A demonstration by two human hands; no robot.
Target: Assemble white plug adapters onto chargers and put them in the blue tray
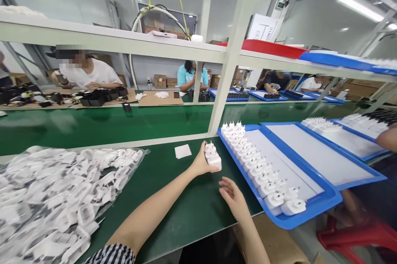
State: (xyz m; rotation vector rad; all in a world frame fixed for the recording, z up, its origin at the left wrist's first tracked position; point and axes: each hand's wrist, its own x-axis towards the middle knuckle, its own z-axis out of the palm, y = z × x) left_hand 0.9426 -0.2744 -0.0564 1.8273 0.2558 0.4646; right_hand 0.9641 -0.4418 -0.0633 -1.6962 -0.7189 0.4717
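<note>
My left hand [201, 162] is wrapped round a short row of white plug adapters [213, 157], their metal pins pointing up, just above the green table [173, 210]. Slightly nearer to me and to the right, my right hand [232, 196] hangs with its fingers curved and apart, holding nothing. Right of both hands lies a blue tray [287, 224] with a white lining. Along its left side stand rows of similar white plug adapters [260, 169], pins up. A small stack of white paper squares [182, 151] lies left of my left hand.
A clear plastic bag of loose white plastic casings [62, 202] covers the table's left side. More blue trays [325, 152] stand at the right, near another person's arm [387, 136]. A slanted white post [228, 57] rises at the table's back edge. Co-workers sit beyond.
</note>
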